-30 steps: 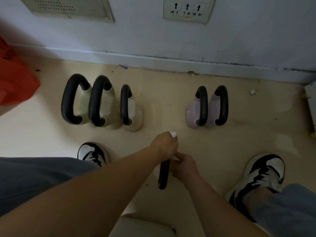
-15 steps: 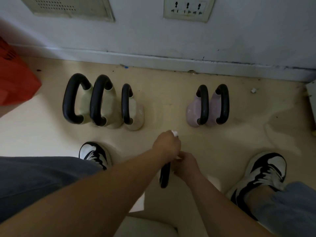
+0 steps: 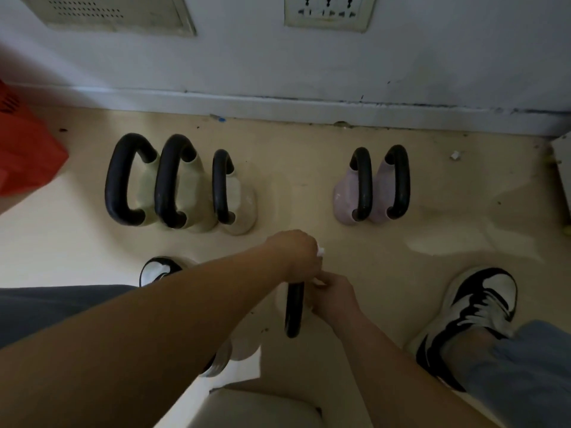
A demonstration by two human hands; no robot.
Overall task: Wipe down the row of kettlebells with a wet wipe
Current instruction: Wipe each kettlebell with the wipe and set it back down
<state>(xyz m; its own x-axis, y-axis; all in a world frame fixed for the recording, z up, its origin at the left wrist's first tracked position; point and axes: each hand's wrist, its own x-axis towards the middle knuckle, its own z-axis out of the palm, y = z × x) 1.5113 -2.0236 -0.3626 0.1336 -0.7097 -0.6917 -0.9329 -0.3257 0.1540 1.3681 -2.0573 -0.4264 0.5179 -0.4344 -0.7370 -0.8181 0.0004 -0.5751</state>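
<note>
Three cream kettlebells [image 3: 197, 193] with black handles stand in a row on the left by the wall. Two pink kettlebells [image 3: 375, 189] stand to their right, with a gap between the groups. One more kettlebell sits nearer me, and only its black handle [image 3: 293, 313] shows plainly. My left hand [image 3: 296, 254] grips the far end of that handle with a white wet wipe [image 3: 321, 251] peeking out of the fist. My right hand [image 3: 335, 296] is curled against the handle's right side, touching the left hand. My arms hide the kettlebell's body.
My two black-and-white shoes [image 3: 482, 307] stand either side of the pulled-out kettlebell on the beige floor [image 3: 309, 168]. An orange-red object [image 3: 24, 162] lies at the far left. The baseboard and the wall with a socket plate [image 3: 329, 10] run behind the row.
Both hands stay on the near kettlebell's handle. The left fist with the wipe has shifted only slightly along the handle's far end.
</note>
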